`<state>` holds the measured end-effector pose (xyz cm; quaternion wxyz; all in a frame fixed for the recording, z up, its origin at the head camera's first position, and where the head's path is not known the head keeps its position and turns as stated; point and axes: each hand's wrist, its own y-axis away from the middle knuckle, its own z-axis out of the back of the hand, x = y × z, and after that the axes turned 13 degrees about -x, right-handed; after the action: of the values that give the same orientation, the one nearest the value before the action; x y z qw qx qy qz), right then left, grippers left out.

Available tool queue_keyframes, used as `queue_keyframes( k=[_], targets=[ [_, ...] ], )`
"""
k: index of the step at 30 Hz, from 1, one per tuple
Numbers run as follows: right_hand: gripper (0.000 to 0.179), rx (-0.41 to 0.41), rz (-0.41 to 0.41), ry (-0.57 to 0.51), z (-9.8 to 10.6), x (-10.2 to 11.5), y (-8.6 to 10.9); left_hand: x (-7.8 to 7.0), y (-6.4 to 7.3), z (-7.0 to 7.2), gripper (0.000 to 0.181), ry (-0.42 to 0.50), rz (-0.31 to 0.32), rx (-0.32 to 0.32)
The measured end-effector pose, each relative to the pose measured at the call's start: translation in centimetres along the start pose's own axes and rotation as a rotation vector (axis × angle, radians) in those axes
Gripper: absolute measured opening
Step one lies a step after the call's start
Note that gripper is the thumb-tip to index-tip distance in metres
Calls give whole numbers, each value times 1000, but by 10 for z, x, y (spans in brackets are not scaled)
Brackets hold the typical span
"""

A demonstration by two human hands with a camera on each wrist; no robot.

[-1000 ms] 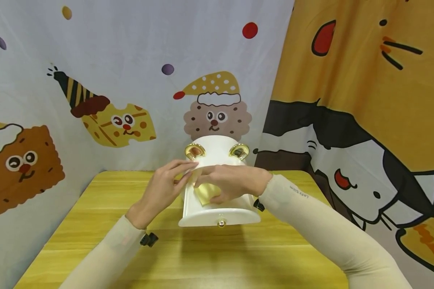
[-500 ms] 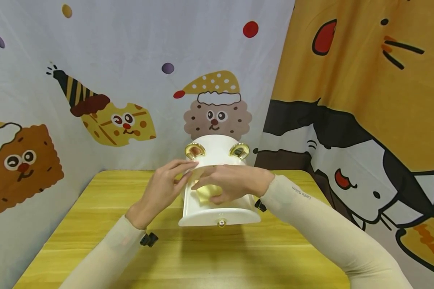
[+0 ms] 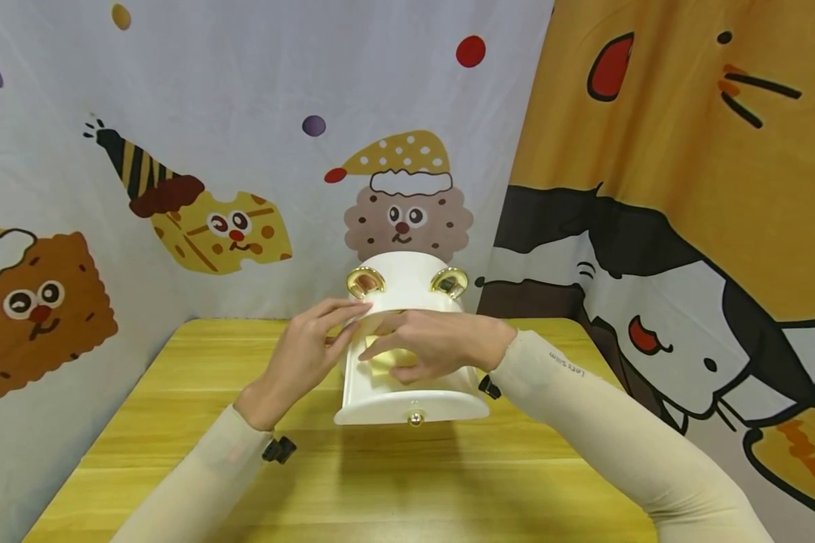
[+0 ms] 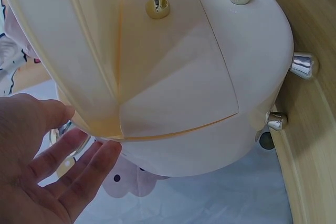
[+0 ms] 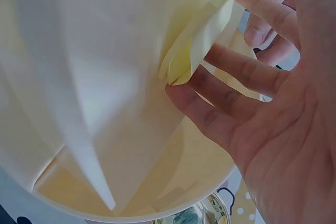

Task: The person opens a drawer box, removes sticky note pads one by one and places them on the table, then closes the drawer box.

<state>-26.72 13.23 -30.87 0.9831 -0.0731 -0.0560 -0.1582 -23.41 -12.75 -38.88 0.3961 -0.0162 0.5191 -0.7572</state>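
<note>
On the desk (image 3: 278, 498), nearest the person, a white drawer (image 3: 373, 411) with a gold knob (image 3: 416, 419) juts from a white box (image 3: 407, 280). Within the drawer is a creased yellow sheet (image 3: 385, 360). The right hand (image 3: 441, 339) reaches over it, fingers spread and loose, some fingertips touching the sheet. The left hand (image 3: 306, 343), fingers slightly bent and relaxed, touches the box's rim on the left of the opening. The box stands near the desk's far edge, midway between its left and right corners; two lower knobs (image 4: 158, 7) and gold feet (image 4: 303, 65) show close up. Two gold ears (image 3: 365, 283) top it. Behind the far edge hangs a curtain (image 3: 244, 45) printed with cartoon food.
</note>
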Motion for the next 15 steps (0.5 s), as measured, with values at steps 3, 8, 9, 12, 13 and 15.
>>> queue_keyframes(
  k=[3, 8, 9, 12, 13, 15],
  targets=[
    [47, -14, 4, 4, 0, 0, 1, 0, 0, 1, 40, -6, -3, 0],
    [43, -23, -6, 4, -1, 2, 2, -1, 0, 1, 40, -12, -4, -1],
    [42, -26, -9, 0, -1, 2, 2, -1, 0, 1, 40, -12, -4, -1],
    [40, -36, -17, -18, -1, 2, 3, -2, 0, 1, 39, -10, -2, -1],
    [40, -38, -20, -20, -1, 2, 4, -1, 0, 1, 39, -9, -1, -2],
    [40, -44, -22, -20, -1, 2, 5, -1, 0, 1, 39, -4, 2, -1]
  ],
)
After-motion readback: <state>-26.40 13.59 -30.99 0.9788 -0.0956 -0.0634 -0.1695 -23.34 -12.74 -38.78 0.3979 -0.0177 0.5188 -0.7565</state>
